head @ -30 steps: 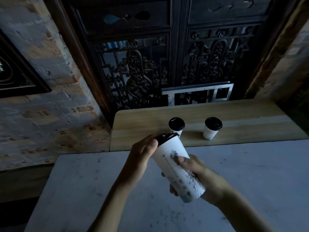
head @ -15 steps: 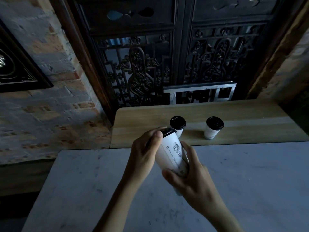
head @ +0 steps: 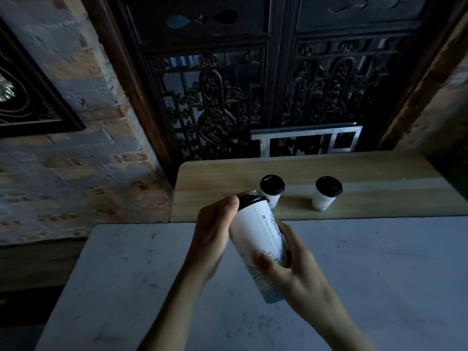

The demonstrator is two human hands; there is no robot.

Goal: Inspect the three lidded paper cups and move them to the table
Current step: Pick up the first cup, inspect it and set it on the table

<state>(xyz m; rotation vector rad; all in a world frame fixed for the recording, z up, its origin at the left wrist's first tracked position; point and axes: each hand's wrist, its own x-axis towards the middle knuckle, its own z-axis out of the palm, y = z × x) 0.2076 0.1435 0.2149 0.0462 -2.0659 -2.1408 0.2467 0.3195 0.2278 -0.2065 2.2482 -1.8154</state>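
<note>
The tall paper cup (head: 260,239) is in both your hands, held tilted above the grey marble table (head: 126,287), with its black lid pointing away from you and its bluish base toward you. Your right hand (head: 291,269) is wrapped around the lower half of the cup, fingers closed on its wall; your left hand (head: 215,231) is closed on the upper part, thumb lying up beside the lid's rim. The cup is white with a column of small print down its side and a line drawing near the bottom; the lid looks seated all round as far as this angle shows, and no dent or stain is visible, though the light is dim.

So you seem to be mid-inspection of the first cup, and nothing yet stands on the marble.

Beyond the table's far edge, on the wooden counter (head: 379,173), the middle cup (head: 273,190) and the right-hand cup (head: 326,193) stand upright, lidded, a little apart from each other. Both are still to be checked and moved. Behind the counter rises the dark carved screen (head: 228,97).
</note>
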